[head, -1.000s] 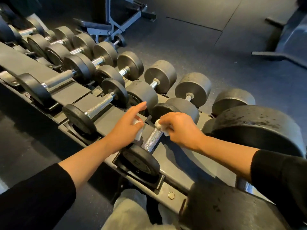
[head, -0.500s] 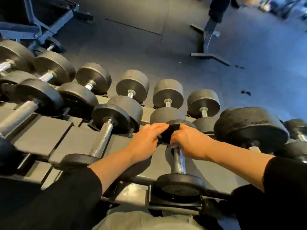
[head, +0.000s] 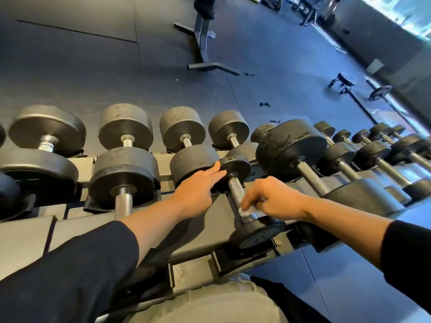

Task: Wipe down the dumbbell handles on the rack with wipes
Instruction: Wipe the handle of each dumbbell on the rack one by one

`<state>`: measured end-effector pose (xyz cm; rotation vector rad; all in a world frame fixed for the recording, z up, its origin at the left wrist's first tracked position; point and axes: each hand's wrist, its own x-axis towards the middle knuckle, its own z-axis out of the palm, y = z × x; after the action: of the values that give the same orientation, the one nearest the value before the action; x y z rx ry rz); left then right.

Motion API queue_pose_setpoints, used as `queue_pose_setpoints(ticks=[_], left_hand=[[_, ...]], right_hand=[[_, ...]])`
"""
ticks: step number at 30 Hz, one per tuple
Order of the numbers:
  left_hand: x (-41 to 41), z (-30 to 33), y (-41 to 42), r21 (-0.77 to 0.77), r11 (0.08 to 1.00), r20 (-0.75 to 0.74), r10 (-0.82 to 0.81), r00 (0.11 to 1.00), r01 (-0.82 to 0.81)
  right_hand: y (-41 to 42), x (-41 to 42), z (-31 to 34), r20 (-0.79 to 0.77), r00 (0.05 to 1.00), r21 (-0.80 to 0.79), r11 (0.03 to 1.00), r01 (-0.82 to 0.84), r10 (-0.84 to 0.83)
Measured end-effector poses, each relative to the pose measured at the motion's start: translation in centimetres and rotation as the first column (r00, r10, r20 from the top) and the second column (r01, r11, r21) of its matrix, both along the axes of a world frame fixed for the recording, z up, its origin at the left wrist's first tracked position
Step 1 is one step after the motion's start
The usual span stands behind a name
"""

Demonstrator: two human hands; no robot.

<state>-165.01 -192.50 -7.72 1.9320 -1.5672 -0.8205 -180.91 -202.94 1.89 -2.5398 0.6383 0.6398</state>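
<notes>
Right hand [head: 276,199] grips a white wipe [head: 247,211], fingers curled, pressing it around the lower end of the knurled handle [head: 236,191] of a small dumbbell [head: 247,220]. Left hand [head: 198,190] lies open, straight fingers resting against the dumbbell's far head [head: 236,166]. This dumbbell sits in the near row of the rack [head: 205,229], between larger dumbbells.

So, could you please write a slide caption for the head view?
Right hand wraps a wipe around a dumbbell handle on the rack; left hand steadies its far weight.
</notes>
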Motion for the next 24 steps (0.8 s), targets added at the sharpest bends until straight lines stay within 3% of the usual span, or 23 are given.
queue_pose_setpoints(ticks=[2, 4, 8, 12, 15, 18, 20, 24], left_hand=[[0.3, 0.2, 0.1, -0.023, 0.999, -0.033, -0.023, 0.999, 0.022], [0.4, 0.4, 0.3, -0.06, 0.998, -0.092, -0.02, 0.996, 0.014], [0.7, -0.4, 0.2, -0.054, 0.998, -0.105, 0.012, 0.994, -0.018], [0.9, -1.2, 0.0, -0.04, 0.999, -0.096, 0.009, 0.995, -0.013], [0.9, -1.4, 0.0, -0.053, 0.999, -0.089, 0.001, 0.996, -0.006], [0.8, -1.6, -0.1, -0.049, 0.999, -0.097, 0.014, 0.995, -0.019], [0.6, -1.5, -0.1, -0.064, 0.998, -0.112, 0.019, 0.994, -0.026], [0.4, -1.1, 0.3, -0.064, 0.997, -0.101, 0.043, 0.994, -0.049]], right_hand=[[0.3, 1.3, -0.6, 0.106, 0.994, -0.182, 0.983, 0.001, 0.018], [0.6, 2.7, -1.7, 0.119, 0.986, -0.277, 0.958, -0.078, 0.114], [0.3, 4.5, -3.3, -0.114, 0.938, -0.395, 0.852, -0.344, 0.326], [0.3, 4.3, -2.8, -0.22, 0.922, -0.348, 0.858, -0.379, 0.318], [0.6, 3.4, -1.8, -0.285, 0.923, -0.167, 0.934, -0.315, 0.26], [0.5, 2.2, -0.8, -0.286, 0.955, 0.055, 0.997, -0.059, 0.072], [0.3, 1.8, -0.6, -0.21, 0.977, 0.043, 0.998, 0.043, -0.033], [0.0, 2.0, -0.9, 0.087, 0.992, -0.148, 0.984, 0.101, -0.089]])
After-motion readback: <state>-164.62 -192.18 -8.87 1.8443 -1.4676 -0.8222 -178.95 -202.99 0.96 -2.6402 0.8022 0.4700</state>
